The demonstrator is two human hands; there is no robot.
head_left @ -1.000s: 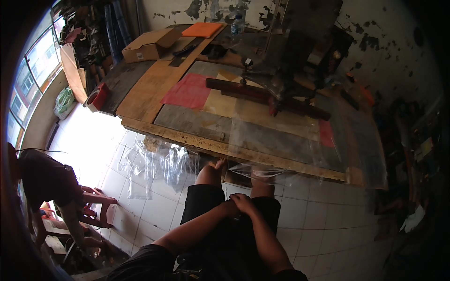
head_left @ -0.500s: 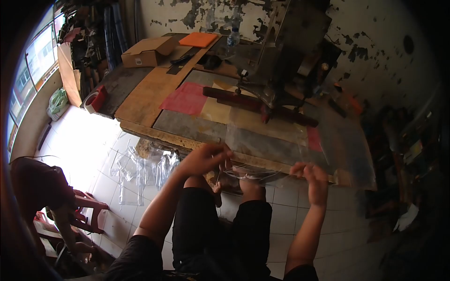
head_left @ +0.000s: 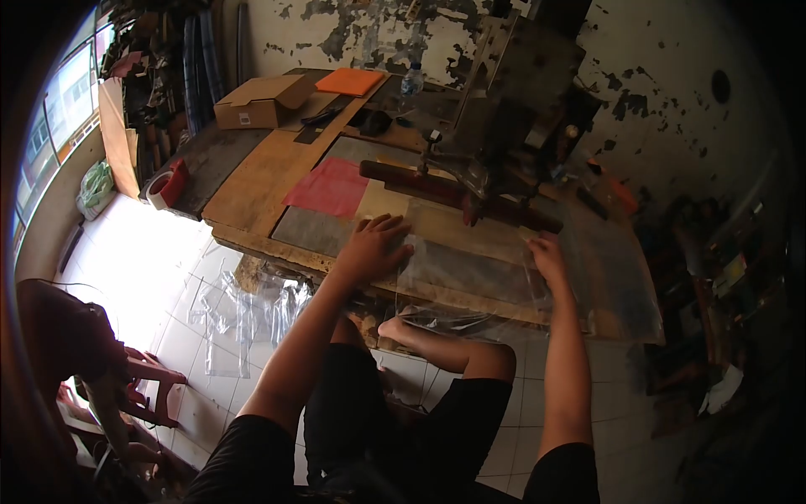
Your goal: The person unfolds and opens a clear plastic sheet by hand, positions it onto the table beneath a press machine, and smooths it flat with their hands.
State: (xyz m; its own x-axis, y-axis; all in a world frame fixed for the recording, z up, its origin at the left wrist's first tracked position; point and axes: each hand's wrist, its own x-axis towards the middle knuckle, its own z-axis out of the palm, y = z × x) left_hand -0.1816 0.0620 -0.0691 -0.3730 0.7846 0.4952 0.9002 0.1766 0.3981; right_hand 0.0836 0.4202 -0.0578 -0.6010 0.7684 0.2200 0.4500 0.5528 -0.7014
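Across my front sits the big worktable [head_left: 239,183], its near edge just past my knees, prob. so all of it's w/in arm's reach. Dark machine [head_left: 512,101] stands at the far side, R of centre. Co-worker [head_left: 71,332] is bent over on my L, well apart from my work. Machine's long dark red bar [head_left: 411,178] runs crosswise over the tbl's mid part.

Clear plastic film [head_left: 474,273] lies btwn my hands on the near side of the bar, prob. spread like that to keep it flat. Pink sheet [head_left: 327,186] lies flat L of the film, just beyond my L hand. Cardboard box [head_left: 260,102] & orange sheet [head_left: 350,81] sit at the back L, prob. parked there b/c it's out of the way.

L hand [head_left: 369,252]: fingers spread wide, palm down at the film's L edge, prob. steadying it; can't tell how firmly it presses. R hand [head_left: 546,254]: narrow pinch, thumb & fingertips on the film's R edge, prob. to hold that side straight. Smallest: water bottle [head_left: 412,80] at the back, tape roll [head_left: 158,191] at the tbl's L edge.
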